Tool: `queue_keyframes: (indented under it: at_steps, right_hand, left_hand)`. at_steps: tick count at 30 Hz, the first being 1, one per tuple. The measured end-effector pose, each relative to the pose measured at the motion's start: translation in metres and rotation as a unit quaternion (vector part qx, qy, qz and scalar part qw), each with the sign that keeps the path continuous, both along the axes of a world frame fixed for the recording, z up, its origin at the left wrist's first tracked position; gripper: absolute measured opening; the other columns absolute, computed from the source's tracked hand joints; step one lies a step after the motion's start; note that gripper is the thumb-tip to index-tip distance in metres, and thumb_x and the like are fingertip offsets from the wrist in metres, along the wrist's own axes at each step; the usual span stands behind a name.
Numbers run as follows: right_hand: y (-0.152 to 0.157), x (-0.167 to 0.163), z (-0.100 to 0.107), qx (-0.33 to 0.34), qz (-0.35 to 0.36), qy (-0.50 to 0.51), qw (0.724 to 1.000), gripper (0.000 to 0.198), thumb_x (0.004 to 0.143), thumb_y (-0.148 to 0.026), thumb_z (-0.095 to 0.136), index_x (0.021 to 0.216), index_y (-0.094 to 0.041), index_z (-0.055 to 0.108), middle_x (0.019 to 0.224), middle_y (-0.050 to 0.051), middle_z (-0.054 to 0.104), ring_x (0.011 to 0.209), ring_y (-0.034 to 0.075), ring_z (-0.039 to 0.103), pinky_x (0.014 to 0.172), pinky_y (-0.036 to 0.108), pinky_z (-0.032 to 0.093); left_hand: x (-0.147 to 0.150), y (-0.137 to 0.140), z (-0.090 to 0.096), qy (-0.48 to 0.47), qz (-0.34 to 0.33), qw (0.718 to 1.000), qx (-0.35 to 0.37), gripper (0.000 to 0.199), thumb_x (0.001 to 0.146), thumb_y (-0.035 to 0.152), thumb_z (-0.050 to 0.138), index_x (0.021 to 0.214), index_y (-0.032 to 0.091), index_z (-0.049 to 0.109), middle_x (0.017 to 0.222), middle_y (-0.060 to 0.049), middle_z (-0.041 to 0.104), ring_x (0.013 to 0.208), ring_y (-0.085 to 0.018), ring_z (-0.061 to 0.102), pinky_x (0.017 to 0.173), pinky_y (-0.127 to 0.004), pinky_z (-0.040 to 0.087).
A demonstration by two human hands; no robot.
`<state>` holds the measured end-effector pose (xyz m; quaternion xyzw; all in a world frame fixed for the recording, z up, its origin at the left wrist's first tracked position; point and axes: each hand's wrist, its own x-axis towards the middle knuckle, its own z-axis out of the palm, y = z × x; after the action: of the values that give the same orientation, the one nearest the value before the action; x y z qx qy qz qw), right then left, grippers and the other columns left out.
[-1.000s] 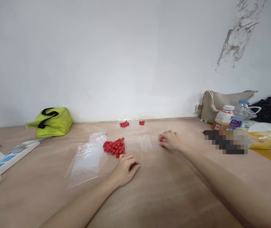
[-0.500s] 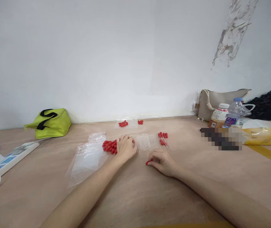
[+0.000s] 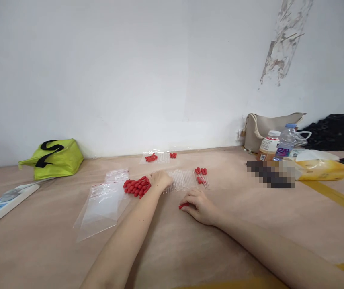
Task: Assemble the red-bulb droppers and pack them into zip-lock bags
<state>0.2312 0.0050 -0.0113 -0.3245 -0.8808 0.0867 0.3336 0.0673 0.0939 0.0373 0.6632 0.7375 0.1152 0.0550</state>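
My right hand (image 3: 199, 206) is closed, with a red rubber bulb (image 3: 183, 205) pinched between thumb and fingertips just above the table. At the left end of a row of thin clear glass tubes (image 3: 184, 179) is my left hand (image 3: 161, 180), palm down; its fingers are largely hidden behind the hand, so I cannot tell whether they grip anything. A heap of red rubber bulbs (image 3: 136, 186) lies left of that hand. Right of the row are several glass droppers with red bulbs (image 3: 201, 175), laid side by side.
Clear plastic bags (image 3: 99, 208) lie flat at the left. Near the wall is a bag with red bulbs (image 3: 151, 157) and tubes. A lime-green bag (image 3: 60, 158) and a power strip (image 3: 7, 206) are far left. Bottles (image 3: 270, 145), a grey bag (image 3: 253, 134) and a yellow tissue pack (image 3: 322, 170) stand right.
My left hand has shifted right over the end of the tube row, uncovering more of the bulb heap. The right hand keeps its pinch on the bulb. The whole view has swung slightly right.
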Motion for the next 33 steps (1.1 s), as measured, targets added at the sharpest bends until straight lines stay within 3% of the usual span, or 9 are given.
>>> queue_keyframes:
  at_steps: [7,15,20,23,28,33]
  right_hand:
    - [0.001,0.001,-0.001,0.0,-0.004,-0.013,1.0,0.017,0.081,-0.025,0.05,0.089,-0.023,0.064,0.08,0.004,0.059,0.082,0.016,0.05,0.077,0.032,0.037]
    - [0.001,0.0,-0.001,-0.007,-0.005,-0.016,1.0,0.016,0.08,-0.025,0.051,0.089,-0.023,0.065,0.079,0.003,0.058,0.081,0.015,0.05,0.076,0.031,0.037]
    - [0.001,0.0,-0.001,-0.011,-0.004,-0.01,1.0,0.017,0.081,-0.026,0.05,0.088,-0.023,0.065,0.08,0.004,0.058,0.082,0.016,0.05,0.076,0.031,0.037]
    - [0.001,0.0,0.0,-0.012,-0.003,-0.01,1.0,0.017,0.08,-0.026,0.05,0.088,-0.023,0.065,0.08,0.004,0.058,0.082,0.016,0.05,0.076,0.031,0.037]
    - [0.001,0.0,0.001,-0.013,-0.002,-0.011,1.0,0.016,0.08,-0.025,0.051,0.088,-0.022,0.065,0.08,0.003,0.058,0.082,0.016,0.049,0.076,0.031,0.037]
    - [0.001,0.0,-0.001,-0.007,0.001,-0.013,1.0,0.016,0.08,-0.024,0.051,0.089,-0.023,0.064,0.08,0.003,0.057,0.082,0.016,0.05,0.077,0.032,0.037]
  left_hand:
    - [0.003,0.007,-0.001,0.029,0.044,0.999,-0.007,0.024,0.064,0.031,0.059,0.08,0.016,0.068,0.091,-0.016,0.067,0.094,-0.034,0.056,0.085,-0.047,0.028]
    - [0.01,-0.001,0.0,0.049,0.044,0.997,0.029,0.027,0.063,0.026,0.06,0.086,0.015,0.066,0.095,-0.016,0.065,0.098,-0.033,0.053,0.083,-0.043,0.031]
    - [0.016,-0.008,0.0,0.058,0.029,0.996,0.069,0.032,0.071,0.041,0.05,0.089,0.019,0.065,0.106,-0.014,0.06,0.104,-0.031,0.048,0.086,-0.042,0.028]
    - [0.019,-0.006,-0.004,0.061,0.031,0.996,0.064,0.04,0.066,0.048,0.053,0.088,0.017,0.066,0.103,-0.015,0.061,0.102,-0.033,0.048,0.087,-0.045,0.026]
    - [0.024,0.005,-0.009,0.052,0.04,0.997,0.03,0.033,0.063,0.039,0.058,0.086,0.016,0.066,0.094,-0.016,0.065,0.096,-0.034,0.053,0.085,-0.047,0.027]
    - [0.024,0.009,-0.001,0.034,0.019,0.999,0.009,0.024,0.063,0.03,0.059,0.08,0.015,0.066,0.087,-0.017,0.066,0.09,-0.035,0.057,0.08,-0.046,0.032]
